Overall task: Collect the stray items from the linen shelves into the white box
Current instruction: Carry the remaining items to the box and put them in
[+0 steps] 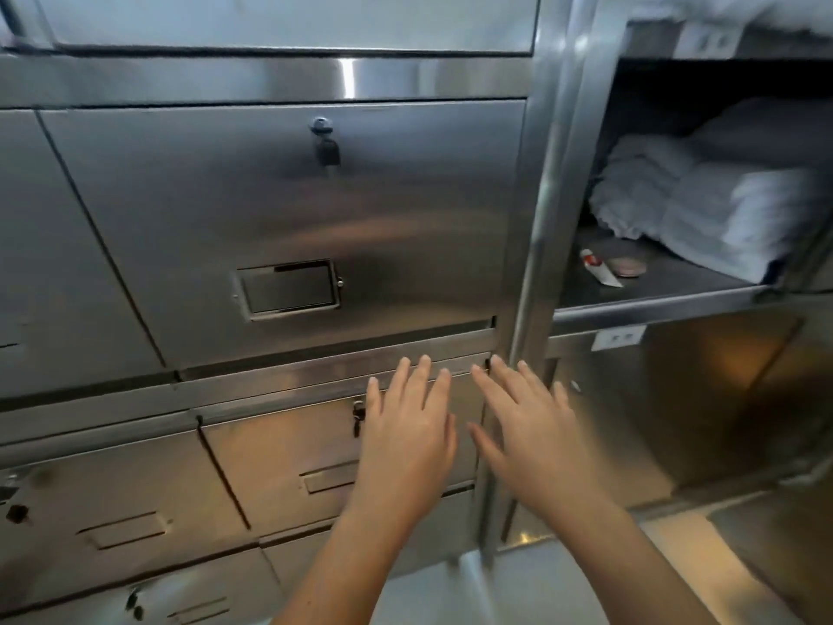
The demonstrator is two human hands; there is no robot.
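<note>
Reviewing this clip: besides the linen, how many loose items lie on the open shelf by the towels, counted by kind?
white tube with a red mark: 1
flat round pinkish piece: 1
Total: 2
</note>
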